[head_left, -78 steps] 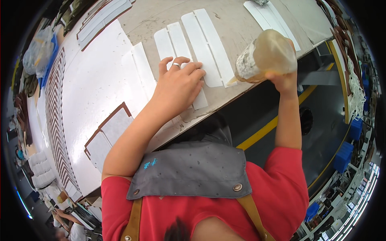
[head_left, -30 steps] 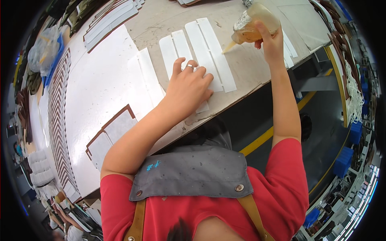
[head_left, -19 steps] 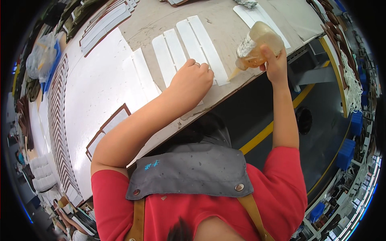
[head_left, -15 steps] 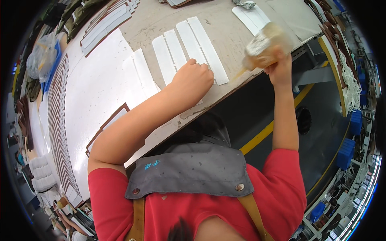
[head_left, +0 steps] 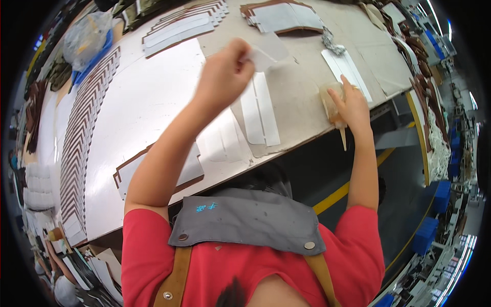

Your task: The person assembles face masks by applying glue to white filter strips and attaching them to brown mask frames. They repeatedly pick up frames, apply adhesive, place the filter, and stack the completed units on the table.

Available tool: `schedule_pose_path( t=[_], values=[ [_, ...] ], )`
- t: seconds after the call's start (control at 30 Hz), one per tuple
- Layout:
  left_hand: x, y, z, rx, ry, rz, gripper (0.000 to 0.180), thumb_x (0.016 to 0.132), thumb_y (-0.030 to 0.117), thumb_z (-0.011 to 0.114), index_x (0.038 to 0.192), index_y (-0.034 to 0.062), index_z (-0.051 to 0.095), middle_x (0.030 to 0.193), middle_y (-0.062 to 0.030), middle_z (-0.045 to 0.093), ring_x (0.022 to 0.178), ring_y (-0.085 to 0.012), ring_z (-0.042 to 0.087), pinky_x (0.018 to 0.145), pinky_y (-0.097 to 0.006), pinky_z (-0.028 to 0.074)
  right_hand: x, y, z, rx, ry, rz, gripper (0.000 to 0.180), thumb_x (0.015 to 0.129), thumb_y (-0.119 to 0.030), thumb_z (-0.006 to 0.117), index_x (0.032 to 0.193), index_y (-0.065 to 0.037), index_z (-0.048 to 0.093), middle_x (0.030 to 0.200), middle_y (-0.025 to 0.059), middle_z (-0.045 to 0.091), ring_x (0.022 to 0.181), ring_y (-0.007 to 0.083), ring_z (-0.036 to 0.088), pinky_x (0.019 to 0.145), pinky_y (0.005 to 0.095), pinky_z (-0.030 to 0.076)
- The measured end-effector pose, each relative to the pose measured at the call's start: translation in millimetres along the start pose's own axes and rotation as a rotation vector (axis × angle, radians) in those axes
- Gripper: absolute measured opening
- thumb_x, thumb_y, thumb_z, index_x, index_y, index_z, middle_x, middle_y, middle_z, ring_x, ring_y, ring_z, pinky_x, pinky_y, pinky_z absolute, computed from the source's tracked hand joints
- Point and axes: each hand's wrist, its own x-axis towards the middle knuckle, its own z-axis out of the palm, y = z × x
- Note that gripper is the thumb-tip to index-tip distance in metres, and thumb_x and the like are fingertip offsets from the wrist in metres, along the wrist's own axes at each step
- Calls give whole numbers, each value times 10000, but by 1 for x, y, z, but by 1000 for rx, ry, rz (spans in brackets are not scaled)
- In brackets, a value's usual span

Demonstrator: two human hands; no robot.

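My left hand (head_left: 230, 71) is raised over the table with its fingers pinched on a thin white piece (head_left: 271, 52), which is blurred by motion. Below it lie narrow white strips (head_left: 267, 110), side by side near the front edge. At the table's right edge, a translucent bottle (head_left: 327, 105) with amber contents lies with its thin nozzle poking out past the edge. Against the bottle rests my right hand (head_left: 354, 106), thumb and fingers stretched apart rather than wrapped round it. A white panel (head_left: 348, 71) is just beyond that hand, with a crumpled silvery lump (head_left: 333, 42) at its far end.
Brown-edged white pieces overlap in a long row (head_left: 84, 148) at the left, and another stack (head_left: 184, 28) lies at the back. A brown-and-white pile (head_left: 286, 18) sits far centre. More brown-edged pieces (head_left: 192, 166) lie under my left arm. A yellow-edged board (head_left: 419, 138) stands right.
My left hand has moved up and away, lifting a white piece from the table. My right hand has lowered the bottle to the table edge and its fingers have spread. The view has shifted.
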Motion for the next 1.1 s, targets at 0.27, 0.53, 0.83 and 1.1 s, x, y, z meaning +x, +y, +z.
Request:
schedule_pose_path(
  t=[0.27, 0.53, 0.83, 1.1],
  values=[
    [-64, -4, -117, -549, 178, -205, 155, 848, -4, 504, 998, -42, 505, 878, -121, 610, 778, -175, 626, 722, -281, 510, 7, -145, 14, 1641, -143, 88, 448, 854, -140, 634, 1207, 18, 408, 902, 101, 606, 755, 158, 595, 706, 290, 502],
    [-158, -47, -177, -698, 438, -366, 168, 855, 0, 485, 1018, -35, 509, 867, -88, 565, 739, -155, 591, 726, -302, 500, -24, -247, 10, 1754, -140, -42, 343, 858, 13, 564, 1146, 6, 377, 795, 77, 551, 687, 137, 567, 669, 280, 490],
    [-278, -73, -182, -376, 588, -708, 160, 843, -42, 529, 961, 29, 447, 803, -22, 473, 690, -94, 494, 650, -242, 440, -96, -273, 37, 1326, -412, -318, 370, 840, 44, 572, 1157, -32, 398, 773, 42, 484, 681, 84, 478, 610, 207, 416],
    [-280, -74, -185, 151, 236, -683, 236, 809, -48, 574, 1030, 36, 577, 744, -37, 505, 560, -86, 467, 532, -213, 425, -98, -287, 32, 1176, -595, -108, 255, 844, 47, 538, 1089, -1, 586, 778, 25, 473, 568, 53, 478, 485, 190, 444]
  ],
)
